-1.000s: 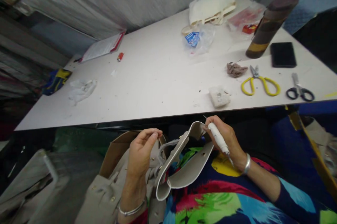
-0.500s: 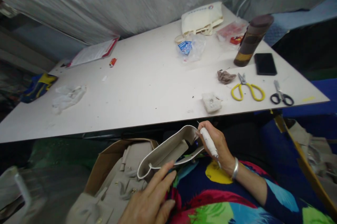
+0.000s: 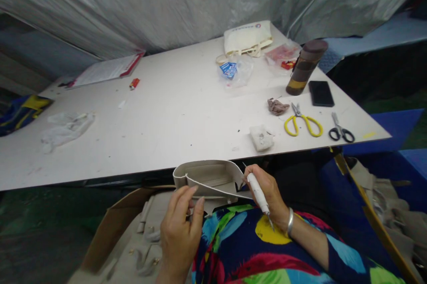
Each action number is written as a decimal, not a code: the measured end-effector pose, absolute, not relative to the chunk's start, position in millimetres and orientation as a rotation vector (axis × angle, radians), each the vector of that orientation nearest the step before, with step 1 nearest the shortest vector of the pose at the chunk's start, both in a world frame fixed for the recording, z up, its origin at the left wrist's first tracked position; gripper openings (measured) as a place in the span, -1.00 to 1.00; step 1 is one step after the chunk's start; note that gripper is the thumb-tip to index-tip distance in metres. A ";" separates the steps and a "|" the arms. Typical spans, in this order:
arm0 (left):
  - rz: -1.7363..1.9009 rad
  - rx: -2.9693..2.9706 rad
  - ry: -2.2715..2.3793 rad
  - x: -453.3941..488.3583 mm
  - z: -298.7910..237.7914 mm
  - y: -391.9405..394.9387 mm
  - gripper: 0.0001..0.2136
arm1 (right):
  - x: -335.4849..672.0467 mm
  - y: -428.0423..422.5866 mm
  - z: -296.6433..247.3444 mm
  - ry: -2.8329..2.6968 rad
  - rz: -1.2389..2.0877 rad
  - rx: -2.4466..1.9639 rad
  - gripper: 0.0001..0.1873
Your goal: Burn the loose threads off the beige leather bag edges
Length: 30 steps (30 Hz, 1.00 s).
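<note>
A beige bag [image 3: 213, 188] is in front of me below the table edge, its mouth facing up and its pale rim showing. My right hand [image 3: 267, 190] grips a white-handled tool [image 3: 258, 191] with thin metal points at both ends, at the bag's right end. Whether those fingers also pinch the bag's edge is hard to see. My left hand [image 3: 182, 226] is at the bag's front left side, fingers bent and the thumb apart from them. Its fingertips are at the front wall; contact is unclear.
On the white table [image 3: 167, 119] lie yellow-handled scissors [image 3: 303, 120], black-handled scissors [image 3: 340, 130], a whitish block [image 3: 261, 138], a phone-like black slab [image 3: 321, 94] and a tilted-looking bottle [image 3: 306, 68]. A cardboard box [image 3: 108, 226] of beige bags stands left; more beige pieces [image 3: 380, 199] lie right.
My left hand has drawn its stretched fingers in and turned more upright. The bag has swung round, its left end moving up. My right hand keeps hold of the white-handled tool.
</note>
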<state>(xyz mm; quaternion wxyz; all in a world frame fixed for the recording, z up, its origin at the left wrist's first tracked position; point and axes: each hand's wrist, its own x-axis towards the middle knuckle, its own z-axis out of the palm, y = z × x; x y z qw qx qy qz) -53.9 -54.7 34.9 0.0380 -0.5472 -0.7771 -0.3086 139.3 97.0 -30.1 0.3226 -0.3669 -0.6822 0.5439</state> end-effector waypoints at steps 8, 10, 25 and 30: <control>-0.713 -1.872 -2.534 -48.5 19.5 -38.6 -0.77 | 138.6 99.8 -48.8 -1.865 1.247 -0.995 -0.88; -0.781 -1.827 -2.546 -45.6 17.5 -42.8 -0.74 | 140.0 100.7 -52.1 -1.864 1.247 -1.001 -0.87; -1.287 -1.348 -2.335 -50.3 30.5 -69.5 -0.87 | 152.3 104.7 -15.1 -1.801 1.214 -1.193 -0.72; -1.812 -1.207 -2.194 -99.7 66.4 -78.8 -0.64 | 173.1 109.8 -15.1 -1.577 1.189 -1.210 -0.73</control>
